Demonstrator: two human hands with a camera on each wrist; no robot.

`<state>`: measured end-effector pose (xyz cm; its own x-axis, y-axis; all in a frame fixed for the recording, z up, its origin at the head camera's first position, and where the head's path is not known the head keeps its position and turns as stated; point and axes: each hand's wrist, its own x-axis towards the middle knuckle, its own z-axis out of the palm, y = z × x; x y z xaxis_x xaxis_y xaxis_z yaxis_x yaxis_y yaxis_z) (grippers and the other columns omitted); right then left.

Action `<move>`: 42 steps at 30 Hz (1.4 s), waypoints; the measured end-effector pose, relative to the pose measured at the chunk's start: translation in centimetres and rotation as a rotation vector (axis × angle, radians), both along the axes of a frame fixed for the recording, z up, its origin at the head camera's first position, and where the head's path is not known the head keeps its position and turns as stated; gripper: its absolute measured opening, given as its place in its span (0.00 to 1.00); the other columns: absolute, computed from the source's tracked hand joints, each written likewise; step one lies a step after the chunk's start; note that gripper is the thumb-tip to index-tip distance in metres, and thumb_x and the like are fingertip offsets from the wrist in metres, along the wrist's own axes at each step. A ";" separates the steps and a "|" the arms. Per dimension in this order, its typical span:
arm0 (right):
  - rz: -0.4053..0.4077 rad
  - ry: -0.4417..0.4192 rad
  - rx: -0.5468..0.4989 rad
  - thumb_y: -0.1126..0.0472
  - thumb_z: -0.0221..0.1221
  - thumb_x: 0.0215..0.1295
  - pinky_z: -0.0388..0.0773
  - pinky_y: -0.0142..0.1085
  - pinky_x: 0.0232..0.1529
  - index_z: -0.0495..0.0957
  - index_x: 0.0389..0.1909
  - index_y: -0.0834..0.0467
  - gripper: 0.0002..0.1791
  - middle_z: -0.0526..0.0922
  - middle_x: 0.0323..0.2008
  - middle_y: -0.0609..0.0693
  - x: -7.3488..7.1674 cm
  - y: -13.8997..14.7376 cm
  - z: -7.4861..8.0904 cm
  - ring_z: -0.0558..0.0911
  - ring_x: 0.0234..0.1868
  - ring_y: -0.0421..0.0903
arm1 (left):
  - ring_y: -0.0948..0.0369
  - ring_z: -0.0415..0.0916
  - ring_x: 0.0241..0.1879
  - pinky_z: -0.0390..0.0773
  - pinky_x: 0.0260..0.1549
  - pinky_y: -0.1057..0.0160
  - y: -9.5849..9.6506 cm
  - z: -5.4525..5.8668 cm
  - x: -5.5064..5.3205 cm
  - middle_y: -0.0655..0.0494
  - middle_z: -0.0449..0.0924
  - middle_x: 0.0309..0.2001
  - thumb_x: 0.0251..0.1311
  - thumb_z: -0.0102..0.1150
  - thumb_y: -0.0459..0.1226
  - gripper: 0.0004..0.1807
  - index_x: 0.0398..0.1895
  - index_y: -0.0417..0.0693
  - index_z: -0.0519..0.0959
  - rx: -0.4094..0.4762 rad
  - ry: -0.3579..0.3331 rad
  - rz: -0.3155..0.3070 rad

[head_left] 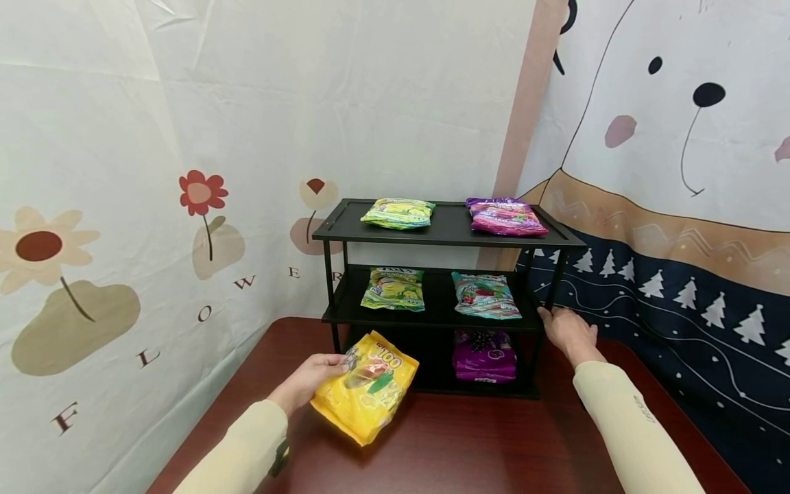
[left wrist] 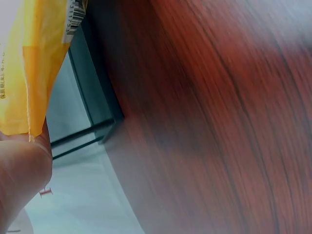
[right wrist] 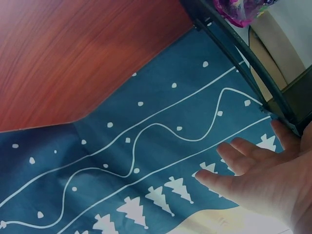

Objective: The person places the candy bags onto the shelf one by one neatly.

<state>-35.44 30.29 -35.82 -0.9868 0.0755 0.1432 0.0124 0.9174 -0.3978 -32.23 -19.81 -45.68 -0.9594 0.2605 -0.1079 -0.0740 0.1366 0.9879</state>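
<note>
My left hand (head_left: 311, 377) pinches a yellow candy bag (head_left: 368, 388) by its left edge, holding it tilted in front of the rack's lower left side. The left wrist view shows the thumb (left wrist: 24, 170) against the end of the bag. At the right side of the black three-tier rack (head_left: 432, 318), my right hand (head_left: 569, 332) is beside the front post at middle-shelf height. Its fingers (right wrist: 243, 156) are spread and relaxed in the right wrist view, one fingertip right at the rack's frame. A purple bag (head_left: 484, 357) stands on the bottom tier, on the right.
A yellow-green bag (head_left: 399, 213) and a purple-pink bag (head_left: 506, 216) lie on the top shelf. The middle shelf carries a green bag (head_left: 393, 289) and a teal bag (head_left: 485, 296). The rack stands on a reddish-brown table (head_left: 463, 446), with printed cloths (head_left: 401, 103) behind.
</note>
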 end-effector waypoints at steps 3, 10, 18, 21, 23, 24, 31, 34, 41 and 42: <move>0.000 -0.004 0.002 0.44 0.34 0.80 0.47 0.73 0.62 0.69 0.62 0.72 0.35 0.63 0.65 0.75 0.0 0.0 0.0 0.61 0.65 0.75 | 0.55 0.84 0.32 0.84 0.34 0.56 0.7 -0.2 -0.4 0.45 0.83 0.39 0.73 0.51 0.35 0.24 0.65 0.24 0.66 0.027 -0.001 0.018; -0.002 -0.007 -0.001 0.44 0.35 0.80 0.47 0.73 0.62 0.69 0.61 0.71 0.34 0.63 0.65 0.75 0.0 0.1 0.0 0.61 0.65 0.75 | 0.56 0.84 0.34 0.84 0.35 0.56 2.0 -0.4 -0.9 0.43 0.83 0.43 0.75 0.49 0.35 0.26 0.68 0.24 0.62 0.068 -0.003 0.080; -0.001 -0.017 -0.011 0.44 0.34 0.80 0.46 0.73 0.62 0.69 0.62 0.72 0.35 0.63 0.65 0.75 0.0 0.1 0.0 0.60 0.65 0.75 | 0.58 0.82 0.34 0.82 0.34 0.59 3.5 -1.1 -1.2 0.39 0.81 0.49 0.74 0.47 0.33 0.26 0.68 0.22 0.61 0.085 0.013 0.180; -0.004 -0.015 -0.013 0.44 0.34 0.80 0.46 0.73 0.62 0.69 0.62 0.71 0.34 0.63 0.65 0.75 -0.1 0.0 0.0 0.61 0.65 0.75 | 0.58 0.81 0.36 0.82 0.35 0.59 3.9 -1.6 -1.3 0.33 0.78 0.52 0.75 0.46 0.32 0.26 0.68 0.21 0.60 0.122 0.022 0.189; -0.005 -0.013 -0.011 0.44 0.34 0.80 0.46 0.73 0.62 0.68 0.62 0.71 0.34 0.63 0.65 0.75 -0.1 0.0 0.0 0.61 0.65 0.74 | 0.57 0.81 0.39 0.82 0.37 0.59 4.1 -1.8 -1.3 0.30 0.75 0.55 0.75 0.45 0.32 0.26 0.68 0.20 0.58 0.138 0.022 0.197; -0.005 -0.012 -0.010 0.44 0.34 0.80 0.46 0.73 0.62 0.68 0.63 0.71 0.34 0.63 0.65 0.75 -0.1 0.0 0.0 0.61 0.65 0.74 | 0.56 0.80 0.41 0.82 0.38 0.59 4.2 -1.9 -1.3 0.28 0.73 0.57 0.76 0.44 0.32 0.26 0.69 0.20 0.57 0.149 0.019 0.195; -0.006 -0.017 -0.002 0.43 0.34 0.80 0.46 0.72 0.63 0.65 0.65 0.72 0.36 0.62 0.66 0.75 -0.1 0.0 -0.1 0.59 0.66 0.75 | 0.49 0.76 0.54 0.79 0.49 0.53 3.9 -2.1 -1.4 0.25 0.62 0.66 0.78 0.38 0.33 0.29 0.72 0.21 0.48 0.117 -0.011 0.163; -0.004 -0.018 -0.001 0.43 0.34 0.80 0.46 0.72 0.63 0.65 0.65 0.73 0.36 0.62 0.66 0.75 -0.1 0.0 0.0 0.60 0.66 0.75 | 0.47 0.78 0.53 0.79 0.48 0.49 3.6 -2.1 -1.5 0.26 0.67 0.62 0.78 0.39 0.33 0.28 0.70 0.19 0.51 0.005 0.002 0.161; -0.002 -0.018 -0.001 0.44 0.34 0.80 0.46 0.73 0.62 0.65 0.65 0.73 0.36 0.62 0.66 0.75 0.0 0.0 0.1 0.59 0.66 0.75 | 0.40 0.78 0.52 0.80 0.46 0.46 3.0 -2.1 -1.6 0.23 0.66 0.62 0.77 0.42 0.34 0.29 0.69 0.18 0.53 -0.170 0.066 0.180; -0.003 -0.021 -0.003 0.43 0.34 0.80 0.46 0.73 0.63 0.65 0.65 0.73 0.36 0.61 0.66 0.75 0.0 0.1 0.1 0.59 0.66 0.75 | 0.39 0.77 0.53 0.79 0.47 0.46 2.9 -2.1 -1.6 0.23 0.65 0.62 0.77 0.43 0.34 0.29 0.69 0.18 0.53 -0.194 0.084 0.183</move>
